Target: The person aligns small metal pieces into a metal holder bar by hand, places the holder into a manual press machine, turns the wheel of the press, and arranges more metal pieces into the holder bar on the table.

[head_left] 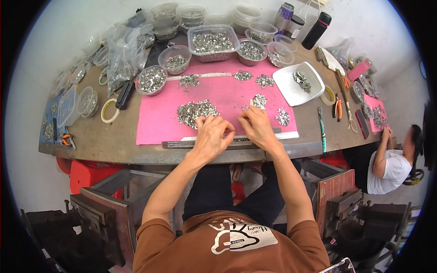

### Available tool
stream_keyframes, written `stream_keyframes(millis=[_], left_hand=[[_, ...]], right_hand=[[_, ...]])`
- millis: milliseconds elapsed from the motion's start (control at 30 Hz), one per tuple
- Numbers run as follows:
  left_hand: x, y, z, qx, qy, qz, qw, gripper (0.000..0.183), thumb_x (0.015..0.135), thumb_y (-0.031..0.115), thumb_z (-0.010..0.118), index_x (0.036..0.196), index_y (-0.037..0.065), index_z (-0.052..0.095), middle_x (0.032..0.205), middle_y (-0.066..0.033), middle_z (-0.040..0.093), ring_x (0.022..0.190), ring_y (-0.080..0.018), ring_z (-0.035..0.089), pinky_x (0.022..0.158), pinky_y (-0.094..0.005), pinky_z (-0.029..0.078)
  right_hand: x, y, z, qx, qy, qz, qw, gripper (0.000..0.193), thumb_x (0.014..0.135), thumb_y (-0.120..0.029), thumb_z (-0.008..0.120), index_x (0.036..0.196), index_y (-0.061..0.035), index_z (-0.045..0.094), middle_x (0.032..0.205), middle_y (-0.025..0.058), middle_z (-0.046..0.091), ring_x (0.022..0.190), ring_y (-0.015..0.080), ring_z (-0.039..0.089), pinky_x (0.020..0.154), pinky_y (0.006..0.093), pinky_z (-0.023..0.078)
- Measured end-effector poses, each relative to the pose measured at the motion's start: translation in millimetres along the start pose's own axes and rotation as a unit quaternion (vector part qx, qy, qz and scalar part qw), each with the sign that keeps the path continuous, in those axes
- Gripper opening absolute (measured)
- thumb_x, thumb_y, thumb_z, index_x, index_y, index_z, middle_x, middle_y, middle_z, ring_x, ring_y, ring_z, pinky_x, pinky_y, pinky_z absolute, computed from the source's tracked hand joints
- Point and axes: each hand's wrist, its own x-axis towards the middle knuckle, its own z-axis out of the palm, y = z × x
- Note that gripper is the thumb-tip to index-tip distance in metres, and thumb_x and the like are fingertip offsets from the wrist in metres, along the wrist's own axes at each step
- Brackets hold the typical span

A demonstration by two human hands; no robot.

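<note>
My left hand (213,136) is closed, its thumb and fingers pinched together beside a large heap of small silvery metal pieces (193,111) on a pink mat (152,116). Whatever sits between those fingertips is too small to make out. Close to its right, my right hand (258,127) also pinches, its fingertips hidden, just below a small pile of metal pieces (259,101). Under and between both hands a long dark metal bar (177,144) lies along the table's front edge. Several other small piles, one of them a pile at the right (282,117), dot the mat.
Clear tubs of metal pieces, including a rectangular tub (214,54), line the back. A white square tray (291,93) stands right of centre. Green-handled pliers (322,129), orange-handled pliers (337,108) and a tape roll (109,111) lie around. Another person (391,164) works at far right.
</note>
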Motion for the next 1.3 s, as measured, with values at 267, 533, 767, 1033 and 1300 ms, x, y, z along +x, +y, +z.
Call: stream_keyframes(millis=[267, 533, 767, 1033, 1300], left_hand=[[-7.2, 15.7, 24.4, 0.001, 0.014, 0.055, 0.998, 0.015, 0.079, 0.015, 0.078, 0.088, 0.012, 0.067, 0.087, -0.0021, 0.059, 0.090, -0.0229, 0.056, 0.093, -0.0468, 0.035], [-14.1, 19.4, 27.0, 0.020, 0.056, 0.080, 0.995, 0.016, 0.080, 0.015, 0.078, 0.093, 0.011, 0.068, 0.090, -0.0021, 0.062, 0.092, -0.0229, 0.058, 0.096, -0.0446, 0.034], [-1.5, -30.7, -15.1, 0.104, 0.062, -0.002, 0.993, 0.028, 0.095, 0.020, 0.066, 0.121, 0.011, 0.072, 0.125, -0.0061, 0.067, 0.125, -0.0314, 0.052, 0.109, -0.0601, 0.028], [-18.8, -39.8, -34.8, 0.170, -0.063, 0.003, 0.983, 0.034, 0.101, 0.026, 0.060, 0.132, 0.013, 0.069, 0.145, -0.0016, 0.060, 0.145, -0.0452, 0.034, 0.111, -0.0793, 0.013], [-18.6, -47.4, -36.5, 0.106, 0.011, -0.027, 0.994, 0.019, 0.094, 0.017, 0.069, 0.111, 0.013, 0.078, 0.127, -0.0013, 0.071, 0.137, -0.0385, 0.047, 0.112, -0.0756, 0.017]], right_hand=[[-52.4, -14.8, -20.8, -0.002, 0.013, 0.007, 1.000, 0.009, 0.085, 0.000, 0.071, 0.092, -0.0028, 0.065, 0.090, 0.0079, 0.063, 0.086, 0.0268, 0.061, 0.081, 0.0374, 0.042], [-63.4, -18.3, -12.3, -0.037, 0.060, -0.033, 0.997, 0.013, 0.082, 0.001, 0.073, 0.094, -0.0039, 0.068, 0.090, 0.0072, 0.063, 0.086, 0.0268, 0.060, 0.078, 0.0389, 0.044], [-35.8, -14.5, -11.4, -0.040, 0.051, -0.056, 0.996, 0.013, 0.084, 0.000, 0.072, 0.096, -0.0034, 0.069, 0.091, 0.0075, 0.063, 0.088, 0.0261, 0.061, 0.082, 0.0396, 0.044], [18.5, -6.4, 31.2, -0.061, 0.009, -0.067, 0.996, 0.012, 0.088, -0.006, 0.070, 0.099, -0.0060, 0.074, 0.091, 0.0082, 0.062, 0.090, 0.0279, 0.060, 0.081, 0.0411, 0.044], [34.3, -3.8, 54.3, -0.106, -0.014, -0.101, 0.989, 0.014, 0.086, -0.010, 0.071, 0.099, -0.0077, 0.075, 0.088, 0.0088, 0.060, 0.089, 0.0279, 0.057, 0.082, 0.0415, 0.043]])
